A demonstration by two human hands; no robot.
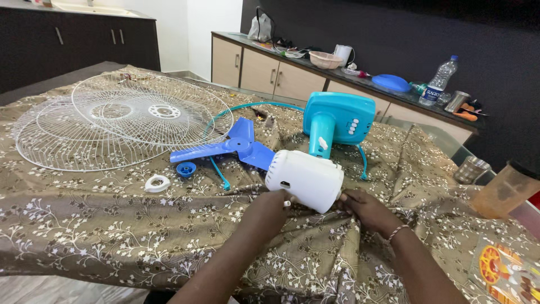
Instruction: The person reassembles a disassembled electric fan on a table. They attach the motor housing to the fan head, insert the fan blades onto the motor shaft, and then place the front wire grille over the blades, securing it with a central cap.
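From the head camera, you had both hands at the near end of a white motor housing (305, 179), which lay on its side on the brown flowered cloth (101, 225) covering the table. Your left hand (274, 204) was curled against the housing's lower near edge, fingers bent in; whether it pinched something small there, the picture did not show. Your right hand (367, 207) pressed against the housing's right end, fingers closed on its rim, a thin bracelet (397, 231) at the wrist.

Just behind the housing stood the turquoise fan base (339, 119), its neck touching the housing's top. To the left lay the blue fan blade (236, 147), close beside the housing. A small blue cap (186, 168) and a white ring-shaped piece (157, 183) sat near each other left of the blade. Two white wire grilles (112, 121) overlapped on the far left of the cloth.

Along the far counter (270, 70) stood a clear water bottle (439, 80) and a pale bowl (325, 59). At the right edge was an amber plastic jar (504, 191).
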